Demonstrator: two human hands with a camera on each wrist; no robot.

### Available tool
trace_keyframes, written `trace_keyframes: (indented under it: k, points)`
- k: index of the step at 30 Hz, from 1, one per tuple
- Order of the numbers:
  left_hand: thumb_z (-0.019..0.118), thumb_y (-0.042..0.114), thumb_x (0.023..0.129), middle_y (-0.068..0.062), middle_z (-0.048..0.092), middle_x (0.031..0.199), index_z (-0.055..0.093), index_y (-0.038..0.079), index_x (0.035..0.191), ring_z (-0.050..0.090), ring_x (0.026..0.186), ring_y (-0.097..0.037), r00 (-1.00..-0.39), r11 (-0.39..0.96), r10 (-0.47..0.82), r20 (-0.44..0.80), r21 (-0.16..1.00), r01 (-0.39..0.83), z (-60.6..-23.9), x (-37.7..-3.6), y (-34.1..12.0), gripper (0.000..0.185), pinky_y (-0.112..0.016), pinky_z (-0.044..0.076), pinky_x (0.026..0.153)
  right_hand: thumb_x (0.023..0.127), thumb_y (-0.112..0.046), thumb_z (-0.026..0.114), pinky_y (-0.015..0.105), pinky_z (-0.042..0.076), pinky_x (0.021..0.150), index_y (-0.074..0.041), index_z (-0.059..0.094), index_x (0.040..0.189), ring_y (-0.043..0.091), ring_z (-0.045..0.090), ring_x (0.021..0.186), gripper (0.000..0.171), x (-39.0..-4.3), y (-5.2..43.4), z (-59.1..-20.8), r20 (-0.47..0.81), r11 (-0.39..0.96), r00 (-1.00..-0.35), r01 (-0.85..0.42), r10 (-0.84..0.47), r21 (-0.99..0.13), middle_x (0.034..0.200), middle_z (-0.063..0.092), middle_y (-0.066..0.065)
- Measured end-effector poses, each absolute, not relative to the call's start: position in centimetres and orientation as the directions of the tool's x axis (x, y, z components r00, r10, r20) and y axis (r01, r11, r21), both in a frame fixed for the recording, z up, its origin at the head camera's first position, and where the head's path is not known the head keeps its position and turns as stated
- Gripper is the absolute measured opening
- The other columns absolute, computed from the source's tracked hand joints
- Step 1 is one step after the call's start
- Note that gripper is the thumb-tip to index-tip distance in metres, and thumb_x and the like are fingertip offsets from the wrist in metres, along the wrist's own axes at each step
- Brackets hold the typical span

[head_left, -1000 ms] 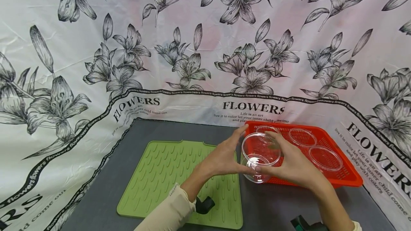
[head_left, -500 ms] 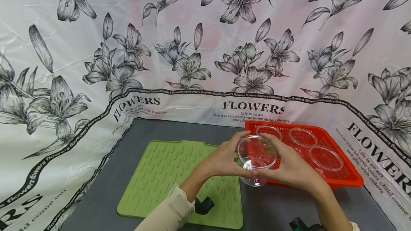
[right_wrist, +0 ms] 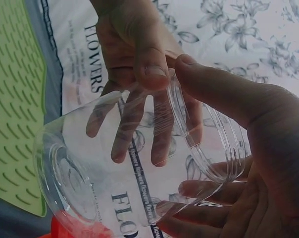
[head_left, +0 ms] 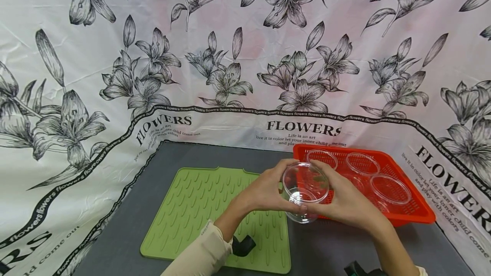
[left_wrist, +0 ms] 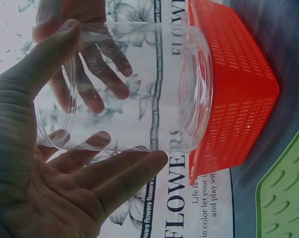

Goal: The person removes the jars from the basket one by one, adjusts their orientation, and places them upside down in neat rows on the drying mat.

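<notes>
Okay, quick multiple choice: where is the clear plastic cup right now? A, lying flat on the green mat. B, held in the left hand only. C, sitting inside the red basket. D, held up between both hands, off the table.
D: the clear cup is gripped between the left hand and the right hand, in the air between the green mat and the red basket.

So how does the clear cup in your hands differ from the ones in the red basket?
The held cup is in the air, gripped by the left hand and right hand, tilted toward the camera. The basket cups stand upright in the red basket, untouched. All are clear and empty.
</notes>
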State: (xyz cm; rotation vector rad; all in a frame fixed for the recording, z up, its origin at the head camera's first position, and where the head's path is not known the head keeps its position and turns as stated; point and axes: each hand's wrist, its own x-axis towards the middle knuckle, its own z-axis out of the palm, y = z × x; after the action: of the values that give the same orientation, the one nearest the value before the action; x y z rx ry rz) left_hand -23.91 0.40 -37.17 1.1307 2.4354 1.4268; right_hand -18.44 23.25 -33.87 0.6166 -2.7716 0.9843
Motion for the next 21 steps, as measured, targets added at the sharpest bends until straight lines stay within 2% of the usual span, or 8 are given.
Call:
trace_keyframes:
  k: [7,11,14,21]
  points:
    - [0.094,0.038,0.071,0.0,0.059,0.141,0.027,0.031,0.157,0.061,0.123,-0.012,-0.727,0.292,0.626,0.283,0.779,0.554,-37.3,-23.8,0.3,0.109,-0.024,0.058,0.089,0.075,-0.049,0.089,0.069,0.051,0.097,-0.025,0.024,0.161,0.039,0.057,0.129,0.111,-18.4,23.3,-34.0,0.273,0.705,-0.901,-0.433,-0.336,-0.561,0.151,0.05,0.014]
    - [0.096,0.035,0.069,-0.002,0.056,0.145,0.028,0.035,0.155,0.061,0.127,-0.021,-0.734,0.263,0.609,0.3,0.797,0.544,-37.6,-24.0,0.2,0.11,-0.028,0.059,0.091,0.076,-0.047,0.089,0.072,0.048,0.098,-0.029,0.018,0.163,0.042,0.053,0.134,0.114,-18.4,23.5,-34.1,0.279,0.703,-0.899,-0.438,-0.338,-0.56,0.155,0.046,0.015]
    - [0.096,0.031,0.069,-0.002,0.054,0.148,0.028,0.037,0.155,0.06,0.131,-0.028,-0.738,0.232,0.602,0.307,0.816,0.529,-37.8,-24.1,0.0,0.11,-0.028,0.059,0.092,0.076,-0.046,0.089,0.074,0.045,0.101,-0.029,0.017,0.163,0.042,0.049,0.138,0.115,-18.5,23.8,-34.3,0.291,0.692,-0.893,-0.45,-0.343,-0.564,0.158,0.044,0.015]
    - [0.097,0.03,0.068,-0.001,0.052,0.148,0.026,0.038,0.156,0.058,0.132,-0.03,-0.752,0.19,0.581,0.311,0.847,0.496,-38.1,-24.2,-0.4,0.112,-0.025,0.059,0.089,0.074,-0.041,0.092,0.075,0.04,0.105,-0.029,0.018,0.163,0.044,0.046,0.141,0.116,-18.8,24.3,-35.5,0.303,0.654,-0.892,-0.452,-0.336,-0.607,0.158,0.043,0.016]
